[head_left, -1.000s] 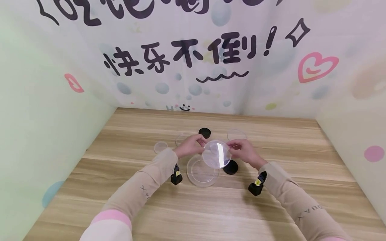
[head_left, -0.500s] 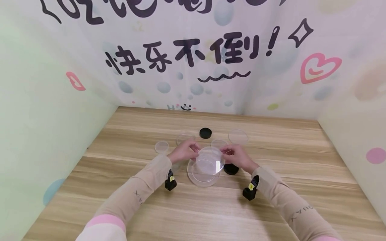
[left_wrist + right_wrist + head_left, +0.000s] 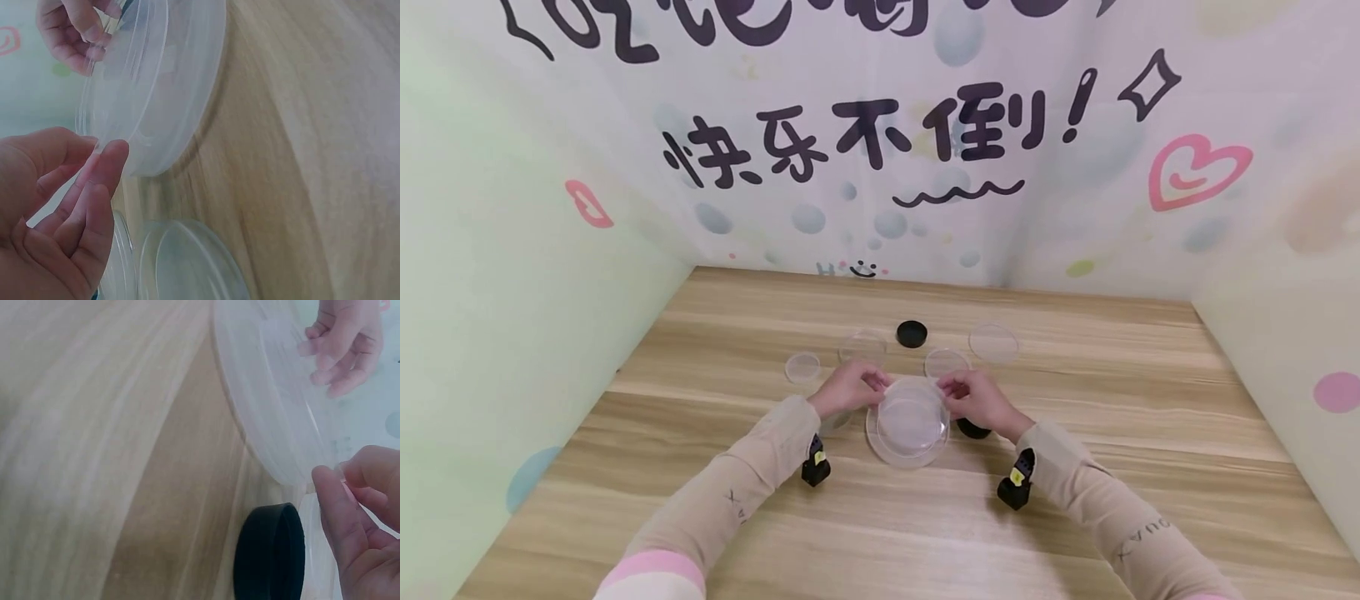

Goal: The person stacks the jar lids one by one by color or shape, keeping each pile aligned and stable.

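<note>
Both hands hold a clear round plastic lid by opposite edges, close over a larger clear lid that lies flat on the wooden table. My left hand pinches the left edge between thumb and fingertips, plain in the left wrist view, where the lid's rim tilts past the fingers. On the other side my right hand pinches the edge with thumb and forefinger. A black lid stands just below that hand in the right wrist view. The two clear lids overlap in the head view.
Behind the hands lie several clear round lids, among them a small one at left and a wider one at right. A second black lid sits at the back. Another clear lid is partly under the left wrist.
The held lid has come down and slightly left, from raised and tilted to nearly level over the larger lid. Both hands moved down with it, keeping their pinch.
</note>
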Motion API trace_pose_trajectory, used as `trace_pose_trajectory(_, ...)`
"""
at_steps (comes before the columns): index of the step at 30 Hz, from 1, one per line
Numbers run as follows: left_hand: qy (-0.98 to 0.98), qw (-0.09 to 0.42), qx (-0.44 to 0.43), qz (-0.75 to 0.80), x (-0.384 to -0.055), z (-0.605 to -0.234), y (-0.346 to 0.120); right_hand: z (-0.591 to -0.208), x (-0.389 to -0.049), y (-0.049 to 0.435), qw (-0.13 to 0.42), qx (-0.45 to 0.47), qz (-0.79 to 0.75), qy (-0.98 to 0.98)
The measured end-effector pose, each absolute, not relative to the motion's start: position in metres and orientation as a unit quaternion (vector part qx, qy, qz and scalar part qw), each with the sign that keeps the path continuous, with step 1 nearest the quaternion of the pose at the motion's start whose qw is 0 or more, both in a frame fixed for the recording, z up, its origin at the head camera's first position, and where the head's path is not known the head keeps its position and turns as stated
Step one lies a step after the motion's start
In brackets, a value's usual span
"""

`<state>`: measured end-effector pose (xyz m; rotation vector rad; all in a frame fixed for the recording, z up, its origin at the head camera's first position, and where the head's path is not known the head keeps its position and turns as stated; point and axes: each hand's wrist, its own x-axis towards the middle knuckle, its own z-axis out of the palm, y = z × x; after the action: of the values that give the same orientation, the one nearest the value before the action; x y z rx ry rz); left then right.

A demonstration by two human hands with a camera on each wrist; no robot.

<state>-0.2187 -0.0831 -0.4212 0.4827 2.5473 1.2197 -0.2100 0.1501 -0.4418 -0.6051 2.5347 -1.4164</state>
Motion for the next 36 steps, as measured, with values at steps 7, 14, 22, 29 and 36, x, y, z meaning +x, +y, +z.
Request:
trace_pose_trajectory(7, 0.884, 0.133, 0.177, 0.412, -0.215, -0.425, -0.085, -0.441, -0.208, 0.149, 0.083, -0.231, -0.462, 0.853)
trace_pose_trajectory(14, 0.893, 0.134, 0.168, 0.396, -0.214, -0.424, -0.088, -0.443, -0.205, 0.145, 0.086, -0.228, -0.462, 0.853)
trace_pose_trajectory(22, 0.900, 0.127, 0.179, 0.377, -0.216, -0.428, -0.090, -0.442, -0.204, 0.141, 0.073, -0.234, -0.444, 0.862)
trace_pose_trajectory(29, 0.899, 0.128, 0.182, 0.377, -0.214, -0.428, -0.091, -0.442, -0.204, 0.139, 0.069, -0.231, -0.429, 0.871)
trace_pose_trajectory(36, 0.902, 0.122, 0.176, 0.375, -0.213, -0.428, -0.090, -0.442, -0.205, 0.138, 0.071, -0.223, -0.420, 0.877)
